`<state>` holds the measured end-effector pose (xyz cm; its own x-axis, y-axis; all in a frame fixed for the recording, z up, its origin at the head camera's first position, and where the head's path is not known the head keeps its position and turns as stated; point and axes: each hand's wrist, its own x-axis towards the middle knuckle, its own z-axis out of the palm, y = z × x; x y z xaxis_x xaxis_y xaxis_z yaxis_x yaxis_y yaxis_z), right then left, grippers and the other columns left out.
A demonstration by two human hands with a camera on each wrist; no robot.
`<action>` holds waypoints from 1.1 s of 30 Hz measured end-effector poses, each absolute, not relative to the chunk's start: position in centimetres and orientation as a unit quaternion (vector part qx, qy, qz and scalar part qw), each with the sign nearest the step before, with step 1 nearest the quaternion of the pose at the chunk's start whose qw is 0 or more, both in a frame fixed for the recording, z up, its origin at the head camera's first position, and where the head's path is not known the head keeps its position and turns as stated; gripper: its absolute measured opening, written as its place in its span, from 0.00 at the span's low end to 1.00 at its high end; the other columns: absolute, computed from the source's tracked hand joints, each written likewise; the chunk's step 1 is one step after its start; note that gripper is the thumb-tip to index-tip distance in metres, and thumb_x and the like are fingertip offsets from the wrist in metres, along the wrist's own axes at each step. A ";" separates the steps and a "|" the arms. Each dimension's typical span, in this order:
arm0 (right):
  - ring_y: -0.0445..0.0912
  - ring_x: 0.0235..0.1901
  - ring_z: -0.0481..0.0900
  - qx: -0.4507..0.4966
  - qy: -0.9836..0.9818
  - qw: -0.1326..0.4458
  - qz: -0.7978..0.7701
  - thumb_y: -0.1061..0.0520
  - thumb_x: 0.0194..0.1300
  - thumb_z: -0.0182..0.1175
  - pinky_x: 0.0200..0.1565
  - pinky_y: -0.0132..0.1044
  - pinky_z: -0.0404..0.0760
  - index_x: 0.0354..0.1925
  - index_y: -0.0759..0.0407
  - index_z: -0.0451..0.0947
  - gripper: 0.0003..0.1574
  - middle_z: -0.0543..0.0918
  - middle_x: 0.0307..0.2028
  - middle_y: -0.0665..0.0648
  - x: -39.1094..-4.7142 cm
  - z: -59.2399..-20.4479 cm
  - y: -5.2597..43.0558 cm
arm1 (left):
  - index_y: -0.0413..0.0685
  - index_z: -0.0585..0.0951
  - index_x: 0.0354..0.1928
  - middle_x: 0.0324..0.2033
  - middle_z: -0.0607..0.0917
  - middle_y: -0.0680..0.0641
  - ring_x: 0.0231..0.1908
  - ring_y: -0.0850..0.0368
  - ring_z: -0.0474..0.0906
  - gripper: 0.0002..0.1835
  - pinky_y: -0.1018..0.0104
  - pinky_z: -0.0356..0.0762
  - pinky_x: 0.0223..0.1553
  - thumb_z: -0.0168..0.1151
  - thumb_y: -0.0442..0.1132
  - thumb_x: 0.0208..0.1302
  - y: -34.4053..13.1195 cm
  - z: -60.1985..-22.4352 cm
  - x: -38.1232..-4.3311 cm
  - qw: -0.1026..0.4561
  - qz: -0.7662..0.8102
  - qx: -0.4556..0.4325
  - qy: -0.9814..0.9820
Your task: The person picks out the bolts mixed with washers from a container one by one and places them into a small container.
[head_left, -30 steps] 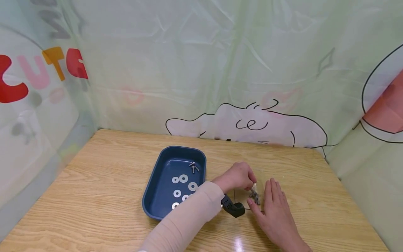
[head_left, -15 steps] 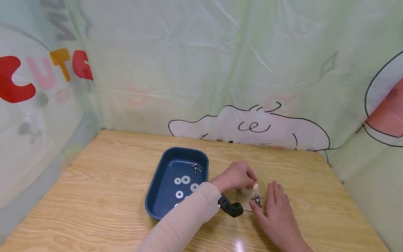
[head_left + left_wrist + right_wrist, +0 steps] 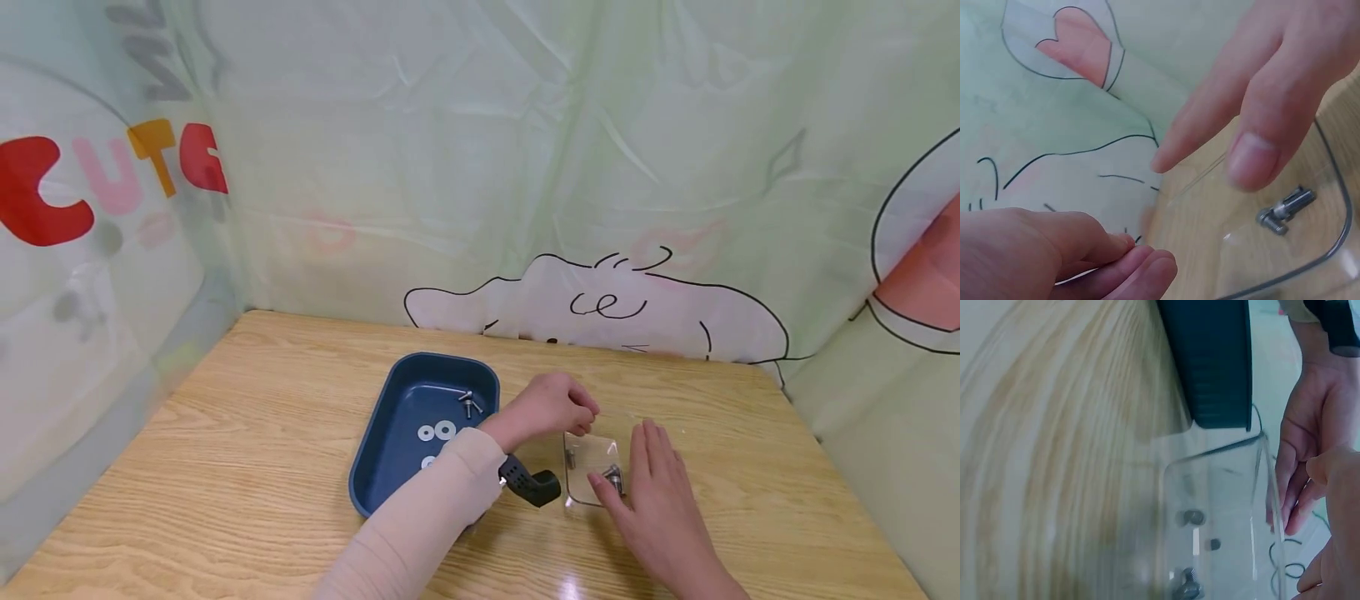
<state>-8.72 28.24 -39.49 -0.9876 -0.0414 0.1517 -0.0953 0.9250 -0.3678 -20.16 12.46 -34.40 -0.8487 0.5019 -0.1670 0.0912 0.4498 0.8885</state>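
Observation:
A clear rectangular box [image 3: 591, 497] stands on the table, with several small metal bolts [image 3: 1286, 210] on its bottom. My left hand [image 3: 551, 406] hangs over its far left part, fingers loosely bent and close together. Nothing shows between these fingers in the left wrist or right wrist view. Along the right side of the box lies my right hand [image 3: 660, 508], fingers straight, thumb over the near right corner by the bolts. To the left sits a dark blue tray [image 3: 367, 467] holding a few bolts [image 3: 469, 403] and several flat washers [image 3: 445, 430]; my left sleeve covers part of it.
The wooden table [image 3: 225, 433] ends at a pale printed curtain [image 3: 420, 167] behind and at both sides. A black wrist strap with a camera [image 3: 534, 483] on my left wrist hangs close to the box's left wall.
My left hand has risen and shifted left from above the bolts at the box's right. The right hand stays by the box. More of the box now shows.

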 end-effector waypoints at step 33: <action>0.64 0.77 0.41 0.096 -0.978 0.059 0.175 0.29 0.69 0.51 0.74 0.65 0.50 0.76 0.71 0.44 0.60 0.43 0.78 0.68 -10.1 -38.3 21.8 | 0.42 0.85 0.48 0.39 0.88 0.47 0.38 0.56 0.88 0.10 0.62 0.85 0.49 0.61 0.36 0.69 3.3 -35.1 -22.1 0.168 0.588 0.100 0.785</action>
<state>-10.08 21.82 -38.26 -0.9747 -0.1665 0.1494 -0.2081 0.9201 -0.3319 -22.09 3.27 -35.08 -0.9237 0.3545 -0.1453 -0.0397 0.2887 0.9566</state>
